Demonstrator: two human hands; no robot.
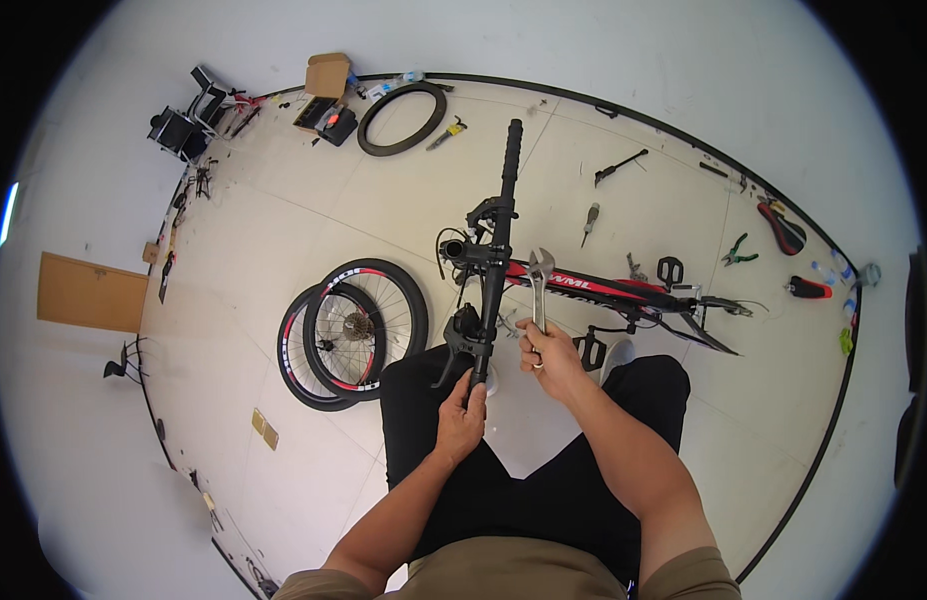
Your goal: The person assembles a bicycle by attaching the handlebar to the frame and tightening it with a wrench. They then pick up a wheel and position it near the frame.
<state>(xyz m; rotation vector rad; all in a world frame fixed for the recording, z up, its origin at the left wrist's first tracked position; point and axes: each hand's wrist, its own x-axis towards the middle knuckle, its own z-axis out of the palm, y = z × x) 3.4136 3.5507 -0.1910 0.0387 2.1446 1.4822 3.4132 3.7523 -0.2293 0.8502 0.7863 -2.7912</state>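
- L hand [461, 418]: fingers wrapped shut round near end of handlebar [498, 235], at the black grip.
- R hand [551, 358]: fist closed on wrench [538, 285] handle; wrench's long axis runs up away from the body, jaw end on top, just right of the stem [473, 252], near the frame [623, 292].
- Bar's long axis runs almost straight away from the person, far grip well off, near end in L hand. Wrench lies roughly parallel to the bar, just beside it on the right; R hand is nearer the stem clamp than L.
- Bar: matte black tube w/ rubber grips, brake levers + cables hung off it.
- Wrench: bright bare steel, adjustable type, flat shank.
- Frame: glossy red/black, lies on pale tiled floor [283, 220], stretching right.
- Two spoked wheels [351, 330] w/ black tyres lie overlapped left of the knees; loose tyre [401, 118], pliers [737, 251], saddle [783, 228] scattered farther out.
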